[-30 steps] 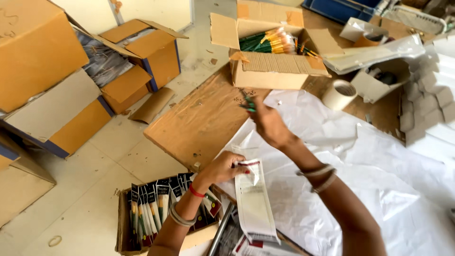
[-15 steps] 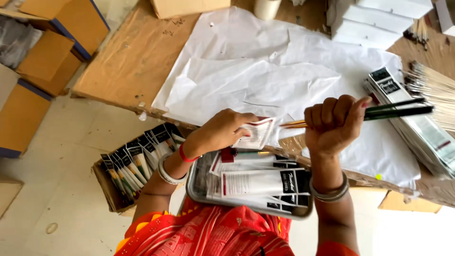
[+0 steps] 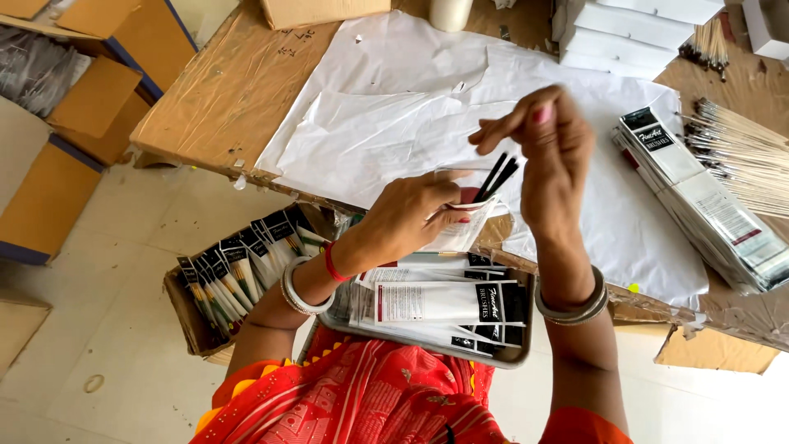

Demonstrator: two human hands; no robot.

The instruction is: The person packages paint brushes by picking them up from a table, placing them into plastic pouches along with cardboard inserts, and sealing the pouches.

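The left hand (image 3: pixel 411 215) pinches a flat white sleeve (image 3: pixel 460 234) by its mouth, just off the table's near edge; the right hand (image 3: pixel 546 156) grips thin black brushes (image 3: pixel 497 177), tips touching that opening. Sliding them in well probably calls for holding the mouth spread and the brushes bunched and straight, so no handle snags. At the left, a cardboard box (image 3: pixel 185 308) of packed sleeves sits on the tiled floor (image 3: pixel 123 238). A metal tray (image 3: pixel 518 349) of filled packs rests on the lap. White paper (image 3: pixel 394 107) covers the cardboard-topped table (image 3: pixel 214 90); loose brushes (image 3: pixel 740 156) lie at its right edge.
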